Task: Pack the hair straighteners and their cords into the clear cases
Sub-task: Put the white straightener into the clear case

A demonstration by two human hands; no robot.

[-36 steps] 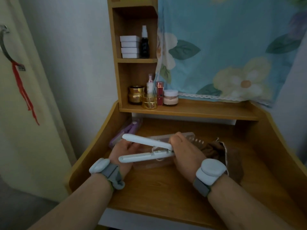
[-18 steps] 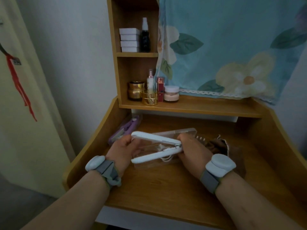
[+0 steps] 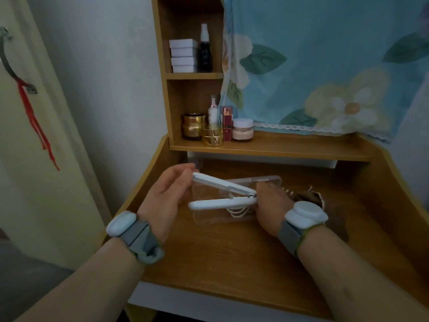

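Both hands [image 3: 167, 196] on white straightener [image 3: 222, 194] | arms now wider | over clear case [image 3: 267, 182]

Bare table [image 3: 232, 259] is left open on the near side of the fingers [image 3: 185, 175]. Beyond them, passage is blocked by the low shelf [image 3: 278, 149] and hemmed by the table's raised sides.

White straightener [image 3: 222, 194] between both hands, over clear case [image 3: 234, 217].
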